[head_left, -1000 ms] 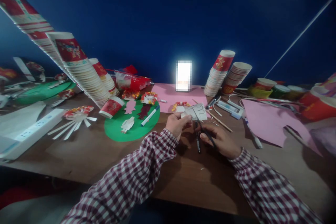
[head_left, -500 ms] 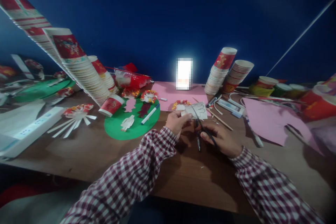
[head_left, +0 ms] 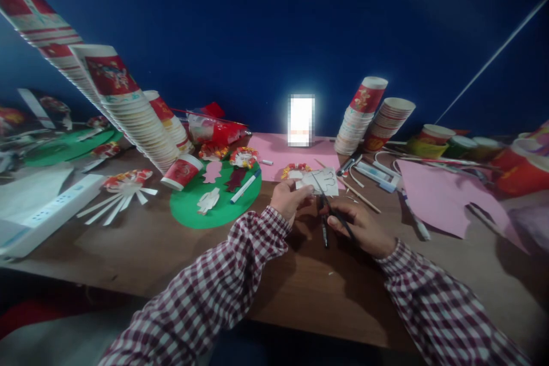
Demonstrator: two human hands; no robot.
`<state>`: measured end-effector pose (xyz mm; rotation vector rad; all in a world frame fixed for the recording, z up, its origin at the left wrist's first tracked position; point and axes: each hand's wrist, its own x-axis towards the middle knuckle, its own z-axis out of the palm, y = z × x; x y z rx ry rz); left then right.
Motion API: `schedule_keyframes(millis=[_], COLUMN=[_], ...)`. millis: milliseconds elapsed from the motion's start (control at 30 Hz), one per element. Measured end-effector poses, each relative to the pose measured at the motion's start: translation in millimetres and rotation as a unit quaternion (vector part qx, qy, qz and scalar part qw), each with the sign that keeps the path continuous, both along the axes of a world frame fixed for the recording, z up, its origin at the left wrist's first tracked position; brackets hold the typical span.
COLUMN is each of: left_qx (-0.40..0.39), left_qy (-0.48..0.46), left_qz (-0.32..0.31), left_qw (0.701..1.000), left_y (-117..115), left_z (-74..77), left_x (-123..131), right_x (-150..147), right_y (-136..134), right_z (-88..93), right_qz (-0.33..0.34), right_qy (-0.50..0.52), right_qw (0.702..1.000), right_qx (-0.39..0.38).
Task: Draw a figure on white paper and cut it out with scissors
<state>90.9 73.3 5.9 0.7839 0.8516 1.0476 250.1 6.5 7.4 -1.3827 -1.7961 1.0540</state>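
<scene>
My left hand point(head_left: 290, 199) pinches the left edge of a small white piece of paper point(head_left: 328, 181) with a dark outline drawn on it. My right hand point(head_left: 360, 225) is closed on dark-handled scissors point(head_left: 342, 223), whose blades lie across the paper. Under the hands, a dark pen point(head_left: 325, 233) lies on the table. Just behind the paper sits a red and yellow paper ring point(head_left: 295, 170). To the left, a green paper disc point(head_left: 189, 218) bears a pink cutout point(head_left: 211, 172), a dark red cutout point(head_left: 235, 179), a white cutout point(head_left: 208, 201) and a capped marker point(head_left: 245, 186).
Tall stacks of paper cups point(head_left: 124, 108) lean at the left, and shorter cup stacks point(head_left: 361, 117) stand behind on the right. A pink sheet point(head_left: 433, 194) lies to the right. A power strip point(head_left: 55, 214) is at far left; a lit screen point(head_left: 301, 120) stands at the back.
The scissors and the white paper have shifted very slightly at the cut. Both arms and everything else on the table stay in place.
</scene>
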Motion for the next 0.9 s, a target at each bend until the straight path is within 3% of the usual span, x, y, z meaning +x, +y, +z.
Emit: schedule_keyframes(millis=[900], left_qx=[-0.013], left_qy=[0.006], left_qz=[0.004], left_qw=[1.0], left_y=[1.2], left_z=[0.2], left_x=[0.2], right_x=[-2.5], right_y=[-0.6], right_z=[0.8], right_qz=[-0.008], right_qy=[-0.005], right_qw=[1.0], right_qx=[-0.001])
